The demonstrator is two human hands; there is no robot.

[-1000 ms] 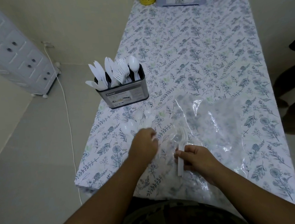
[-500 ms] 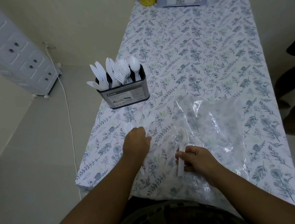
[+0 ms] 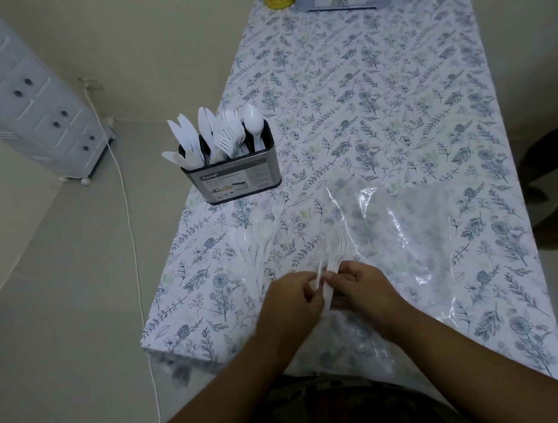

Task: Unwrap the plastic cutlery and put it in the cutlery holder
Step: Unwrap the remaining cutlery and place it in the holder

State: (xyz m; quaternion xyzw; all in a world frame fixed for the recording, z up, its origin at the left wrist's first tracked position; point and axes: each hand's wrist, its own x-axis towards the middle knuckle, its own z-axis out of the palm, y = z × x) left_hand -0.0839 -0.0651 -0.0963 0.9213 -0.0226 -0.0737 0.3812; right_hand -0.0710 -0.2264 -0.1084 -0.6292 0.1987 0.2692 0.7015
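Plastic forks: a white bundle is being held near the table's front edge, tines lying on the clear wrapper, handles gathered between both hands.
Right hand: the fingers of the right hand are being kept curled around the bundle's handles.
Left hand: one white handle is being pinched by the left hand at the bundle's end, seemingly to separate it.
Loose spoons: a fan of white spoons is lying on the floral tablecloth, just left of the hands.
Cutlery holder: the steel cutlery holder is standing beyond the spoons, already being filled with knives, forks and one spoon.
Risk, slipping: smooth handles are likely to be dropped if the pinch is loosened while pulling.
Risk, edge: the spoons are lying near the table's left edge and could be swept off by the left forearm.
Change: half a second ago the left hand was being rested on the spoons; now it is being brought across to the forks.
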